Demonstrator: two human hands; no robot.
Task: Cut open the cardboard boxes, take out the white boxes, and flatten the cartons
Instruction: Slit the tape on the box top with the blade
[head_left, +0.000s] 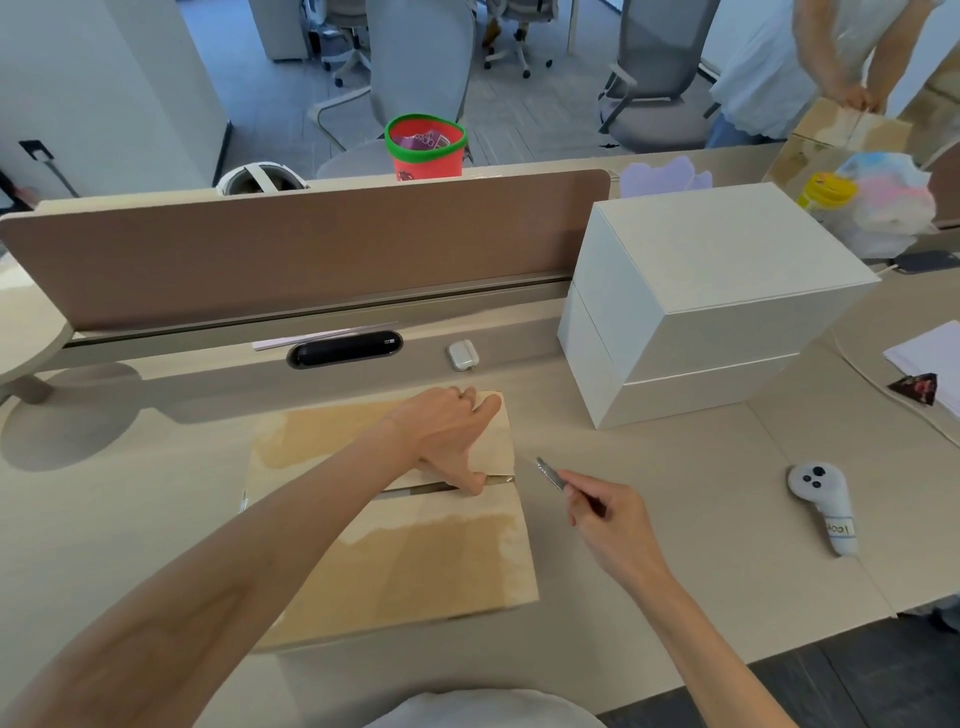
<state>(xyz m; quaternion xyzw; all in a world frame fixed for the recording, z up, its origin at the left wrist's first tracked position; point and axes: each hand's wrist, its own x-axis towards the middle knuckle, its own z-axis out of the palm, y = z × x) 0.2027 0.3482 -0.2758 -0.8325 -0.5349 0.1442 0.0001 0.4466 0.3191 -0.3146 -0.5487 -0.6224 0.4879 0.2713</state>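
Beige desk (675, 493): cardboard box (415, 561) front-centre, two stacked white boxes (717, 291) back right, earbud case (462, 355) near the divider (311, 249), white controller (826, 509) right, papers (930, 358) at right edge.

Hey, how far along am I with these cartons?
Done: two white boxes sit stacked on the desk. In hand: the cardboard box looks slit along its centre seam; your left hand grips its far flap, right hand holds the knife. Left: emptying and flattening it.
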